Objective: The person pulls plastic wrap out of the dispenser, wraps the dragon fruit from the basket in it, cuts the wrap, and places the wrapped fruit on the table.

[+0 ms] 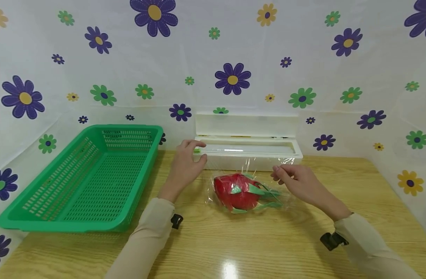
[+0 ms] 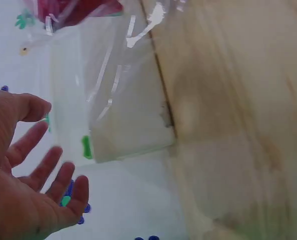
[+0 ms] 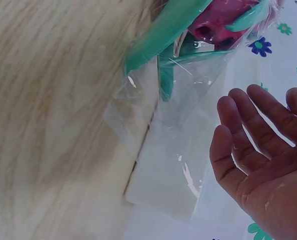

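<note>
A red dragon fruit with green scales (image 1: 236, 195) lies on the table under clear cling film (image 3: 188, 107). Behind it stands a white cling film dispenser (image 1: 233, 162), its lid (image 1: 247, 126) raised and a film roll (image 1: 247, 148) inside. My left hand (image 1: 187, 162) is at the dispenser's left end, thumb and fingers spread around the green slider (image 2: 86, 147); contact with it is not visible. Near the right end my right hand (image 1: 300, 182) hovers with loosely bent fingers. In the right wrist view nothing shows between those fingers (image 3: 246, 127).
A green perforated plastic basket (image 1: 136, 211) stands to the left on the wooden table (image 1: 254, 244). A white flower-printed sheet (image 1: 199, 54) hangs behind the dispenser and along the sides.
</note>
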Available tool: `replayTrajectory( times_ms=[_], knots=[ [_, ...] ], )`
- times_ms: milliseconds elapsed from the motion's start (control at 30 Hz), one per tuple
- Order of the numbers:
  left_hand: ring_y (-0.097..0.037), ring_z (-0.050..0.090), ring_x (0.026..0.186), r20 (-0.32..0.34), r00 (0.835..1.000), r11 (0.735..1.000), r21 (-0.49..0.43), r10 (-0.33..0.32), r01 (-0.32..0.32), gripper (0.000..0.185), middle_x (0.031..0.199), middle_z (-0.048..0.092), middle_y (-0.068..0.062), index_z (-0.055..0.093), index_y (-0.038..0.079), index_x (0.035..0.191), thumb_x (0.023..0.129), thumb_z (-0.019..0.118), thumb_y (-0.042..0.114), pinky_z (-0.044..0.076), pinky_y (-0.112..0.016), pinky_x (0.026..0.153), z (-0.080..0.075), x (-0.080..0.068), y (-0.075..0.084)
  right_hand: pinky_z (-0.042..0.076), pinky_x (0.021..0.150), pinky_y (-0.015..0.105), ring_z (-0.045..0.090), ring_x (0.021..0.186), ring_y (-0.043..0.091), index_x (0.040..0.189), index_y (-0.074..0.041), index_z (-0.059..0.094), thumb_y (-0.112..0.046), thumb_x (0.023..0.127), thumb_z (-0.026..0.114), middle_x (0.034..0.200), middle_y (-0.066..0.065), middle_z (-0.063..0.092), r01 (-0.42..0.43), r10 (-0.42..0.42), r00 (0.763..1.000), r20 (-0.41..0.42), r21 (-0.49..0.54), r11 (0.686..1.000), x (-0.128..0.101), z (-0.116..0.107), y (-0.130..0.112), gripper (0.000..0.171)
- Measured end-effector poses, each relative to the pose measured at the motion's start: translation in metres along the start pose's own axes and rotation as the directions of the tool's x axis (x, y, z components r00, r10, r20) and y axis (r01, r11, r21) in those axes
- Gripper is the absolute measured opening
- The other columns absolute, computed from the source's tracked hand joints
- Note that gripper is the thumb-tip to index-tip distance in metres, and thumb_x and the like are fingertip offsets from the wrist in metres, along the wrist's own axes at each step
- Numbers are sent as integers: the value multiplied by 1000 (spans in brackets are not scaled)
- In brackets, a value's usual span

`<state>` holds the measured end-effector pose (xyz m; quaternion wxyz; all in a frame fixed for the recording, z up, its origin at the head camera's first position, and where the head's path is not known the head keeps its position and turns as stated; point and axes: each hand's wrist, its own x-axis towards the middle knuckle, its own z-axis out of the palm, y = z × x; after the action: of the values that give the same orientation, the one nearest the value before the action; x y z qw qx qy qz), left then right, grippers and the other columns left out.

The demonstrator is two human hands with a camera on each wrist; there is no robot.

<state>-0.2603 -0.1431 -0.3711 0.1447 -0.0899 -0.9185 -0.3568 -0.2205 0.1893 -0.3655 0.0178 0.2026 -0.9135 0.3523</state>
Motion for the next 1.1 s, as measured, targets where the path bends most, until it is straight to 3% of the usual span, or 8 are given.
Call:
replayTrajectory(
  times_ms=[133,267,533,667,767,967,1100],
  knots=[
    [-37,44,138,4,995,994,42,-99,99,47,150,44,-16,58,13,138,94,67,29,42,-57,114,6,1,-8,55,70,28,73,87,21,109,-6,76,-30,110,45,102,11,78,41,-41,999,-4,-33,999,6,-1,-3,39],
    [-35,36,141,38,984,985,16,-174,174,55,156,33,-15,52,17,144,94,66,33,39,-58,115,14,2,-16,55,71,28,73,88,22,106,-9,76,-31,110,47,100,9,78,62,-62,998,-2,-42,997,10,-1,-8,36],
    [-38,27,147,93,972,971,-75,-218,225,63,159,22,-20,42,22,152,95,68,32,34,-62,118,23,3,-31,55,70,29,73,89,25,109,-10,76,-29,109,49,100,8,78,132,-132,991,5,-57,990,23,-1,-18,32],
    [-40,35,144,103,964,962,-101,-243,253,73,156,27,-23,30,22,158,96,68,33,36,-63,117,26,6,-35,53,67,29,73,88,22,111,-9,75,-24,108,51,100,8,78,196,-195,980,25,-56,979,34,0,-26,28],
    [-40,45,138,101,957,946,-150,-273,286,82,152,37,-23,23,14,160,95,69,31,41,-58,115,27,8,-35,50,66,28,70,84,16,111,-10,75,-22,107,54,95,6,76,227,-224,973,45,-66,972,44,2,-33,24],
    [-38,53,134,115,913,869,-280,-391,407,79,147,50,-21,29,6,156,93,73,28,49,-49,111,27,8,-33,53,73,31,67,83,13,111,-8,74,-20,105,58,92,2,75,305,-296,950,94,-95,948,67,8,-45,21],
    [-38,54,134,128,904,852,-302,-408,428,76,147,51,-21,32,6,154,94,72,30,48,-49,111,26,6,-33,54,76,34,67,85,16,112,-5,73,-18,104,58,98,8,76,323,-309,942,129,-109,940,84,12,-51,22]
  ],
)
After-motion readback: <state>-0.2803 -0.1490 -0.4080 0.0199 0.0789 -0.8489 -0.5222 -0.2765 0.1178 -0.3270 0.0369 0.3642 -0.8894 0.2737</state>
